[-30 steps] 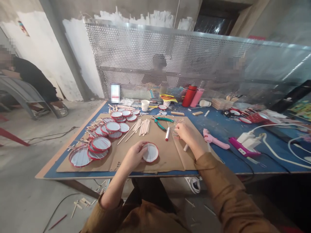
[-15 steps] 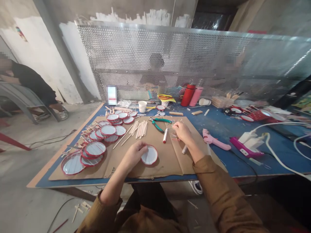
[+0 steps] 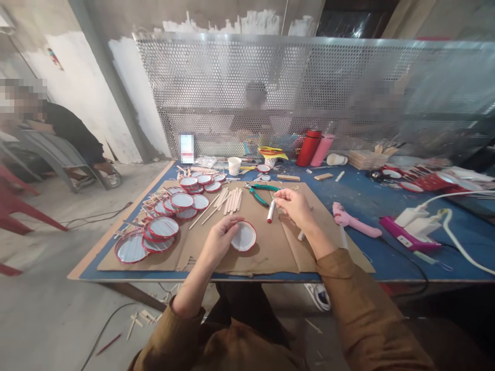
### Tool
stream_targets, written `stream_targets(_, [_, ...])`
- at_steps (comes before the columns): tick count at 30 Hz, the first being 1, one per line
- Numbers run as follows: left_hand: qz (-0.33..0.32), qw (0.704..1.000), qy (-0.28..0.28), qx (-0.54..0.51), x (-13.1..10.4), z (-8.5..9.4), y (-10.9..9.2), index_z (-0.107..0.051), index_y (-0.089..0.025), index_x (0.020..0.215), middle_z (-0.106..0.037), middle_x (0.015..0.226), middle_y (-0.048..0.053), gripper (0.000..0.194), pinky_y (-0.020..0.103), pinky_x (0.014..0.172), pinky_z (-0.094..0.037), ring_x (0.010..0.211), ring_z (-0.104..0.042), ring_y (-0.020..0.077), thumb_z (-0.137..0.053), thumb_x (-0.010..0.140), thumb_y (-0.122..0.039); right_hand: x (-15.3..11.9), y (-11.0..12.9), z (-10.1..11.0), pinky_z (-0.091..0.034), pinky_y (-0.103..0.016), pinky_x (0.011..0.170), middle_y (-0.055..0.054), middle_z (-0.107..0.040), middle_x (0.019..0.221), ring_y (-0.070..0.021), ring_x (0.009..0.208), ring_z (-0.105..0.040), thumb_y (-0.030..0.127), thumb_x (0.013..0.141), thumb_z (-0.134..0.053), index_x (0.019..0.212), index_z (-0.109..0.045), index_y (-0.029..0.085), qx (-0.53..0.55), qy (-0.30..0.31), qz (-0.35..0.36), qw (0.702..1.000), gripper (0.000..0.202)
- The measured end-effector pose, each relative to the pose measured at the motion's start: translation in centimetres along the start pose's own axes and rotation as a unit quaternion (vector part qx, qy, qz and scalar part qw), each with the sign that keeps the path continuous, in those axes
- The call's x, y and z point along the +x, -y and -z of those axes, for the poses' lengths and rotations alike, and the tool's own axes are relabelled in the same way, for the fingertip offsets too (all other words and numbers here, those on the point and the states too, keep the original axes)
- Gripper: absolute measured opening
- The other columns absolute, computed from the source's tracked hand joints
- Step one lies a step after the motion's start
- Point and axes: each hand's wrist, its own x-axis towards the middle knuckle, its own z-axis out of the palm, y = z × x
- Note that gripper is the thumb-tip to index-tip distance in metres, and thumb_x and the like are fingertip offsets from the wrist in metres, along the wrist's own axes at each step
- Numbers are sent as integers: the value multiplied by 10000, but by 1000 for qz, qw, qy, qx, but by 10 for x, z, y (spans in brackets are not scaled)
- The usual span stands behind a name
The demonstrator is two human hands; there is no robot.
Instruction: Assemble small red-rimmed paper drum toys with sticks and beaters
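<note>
I've got the left hand (image 3: 219, 241) curled over the near rim of a round disc (image 3: 244, 236), fingers bent and gripping its edge; the disc is flat, pale and shiny in the middle with a thin red band round it, lying on the brown corrugated cardboard sheet (image 3: 266, 252) close to the table's near edge. The right hand (image 3: 296, 205) hovers above the cardboard farther back, fingers pinched together on something thin and glinting, too small for me to tell what. Just beside it lies a white marker (image 3: 270, 211) with a red tip, and beyond that green-handled pliers (image 3: 260, 192). To the left, a fan of pale flat wooden sticks (image 3: 231, 200), then a heap of matching red-rimmed discs (image 3: 162, 226) overlapping toward the cardboard's left corner. Off the cardboard to the right, on the scuffed blue table (image 3: 359, 206), rests a pink glue gun (image 3: 353, 220). A perforated metal screen (image 3: 309, 93) stands along the far edge.
</note>
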Motion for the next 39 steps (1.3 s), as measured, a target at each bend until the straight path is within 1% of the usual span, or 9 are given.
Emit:
stream_targets(5, [-13, 999, -27, 23, 0, -1, 0, -645, -150, 998, -641, 784, 20, 294, 196, 564, -383, 641, -537, 108, -557, 789, -338, -24, 13, -31, -409, -216, 443, 9, -585, 681, -118, 550, -548, 341, 683, -624, 878, -569, 176, 81, 82, 66, 991, 262])
stream_targets(9, [-20, 998, -32, 42, 1, -1, 0, -663, -147, 878, -666, 828, 36, 232, 203, 610, -407, 697, -568, 124, -578, 772, -335, -45, 23, -47, -463, -251, 601, 2, -618, 729, -129, 652, -580, 270, 761, -587, 936, -591, 198, 3, 81, 166, 983, 189])
stream_targets(13, [-17, 998, -42, 41, 2, -2, 4, -658, -143, 852, -663, 797, 33, 240, 209, 622, -412, 692, -567, 128, -588, 765, -355, -55, 23, -54, -466, -253, 605, -15, -638, 775, -143, 674, -592, 212, 806, -563, 963, -600, 211, -79, 87, 252, 960, 161])
stream_targets(18, [-48, 994, -58, 80, 4, -2, 9, -667, -151, 858, -677, 843, 36, 188, 222, 704, -432, 776, -586, 146, -603, 759, -297, -59, 19, -57, -491, -263, 672, -27, -636, 816, -157, 746, -606, 152, 834, -522, 950, -596, 220, -104, 113, 328, 932, 154])
stream_targets(21, [-60, 991, -62, 106, 3, -2, 8, -665, -157, 836, -669, 810, 24, 162, 215, 688, -426, 749, -577, 135, -559, 786, -269, -59, 18, -56, -493, -267, 686, -25, -635, 822, -159, 757, -604, 171, 835, -537, 954, -591, 223, -99, 126, 325, 932, 141])
stream_targets(26, [-55, 989, -68, 115, 1, -4, 4, -649, -161, 784, -651, 757, 15, 152, 206, 630, -424, 709, -568, 133, -550, 777, -276, -55, 20, -52, -467, -252, 652, -23, -637, 829, -150, 734, -594, 280, 858, -542, 906, -605, 212, -88, 140, 249, 954, 104])
stream_targets(29, [-53, 988, -73, 126, 0, -4, 3, -648, -164, 768, -649, 752, 19, 142, 206, 612, -426, 711, -570, 139, -552, 769, -270, -53, 23, -49, -442, -259, 668, -28, -630, 777, -156, 736, -589, 332, 900, -469, 807, -622, 200, -98, 154, 218, 959, 223])
stream_targets(33, [-59, 986, -77, 139, 1, -4, 5, -655, -170, 771, -657, 758, 22, 151, 207, 616, -434, 713, -578, 140, -553, 779, -281, -53, 25, -48, -407, -250, 610, -20, -636, 734, -152, 687, -567, 372, 861, -527, 761, -639, 188, -104, 196, 183, 958, 237])
stream_targets(39, [-63, 979, -89, 172, 1, -4, 7, -661, -166, 774, -669, 775, 29, 152, 212, 634, -435, 725, -589, 143, -551, 779, -271, -55, 23, -48, -361, -236, 558, 8, -611, 698, -120, 617, -511, 335, 814, -590, 737, -634, 180, -104, 205, 168, 958, 179])
